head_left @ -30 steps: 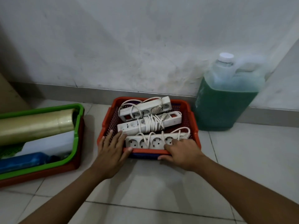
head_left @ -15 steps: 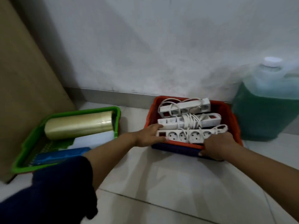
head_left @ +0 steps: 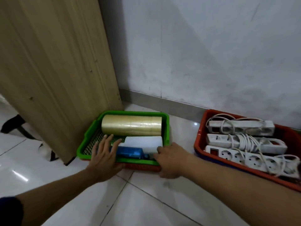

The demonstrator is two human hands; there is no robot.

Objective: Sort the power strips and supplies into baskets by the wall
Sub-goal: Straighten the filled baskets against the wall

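Hands had left the red basket of power strips — my left hand lay open and my right hand curled on the green basket of supplies, left, near the wall.

Two bare forearms — the left arm's dark navy sleeve ends near the elbow.
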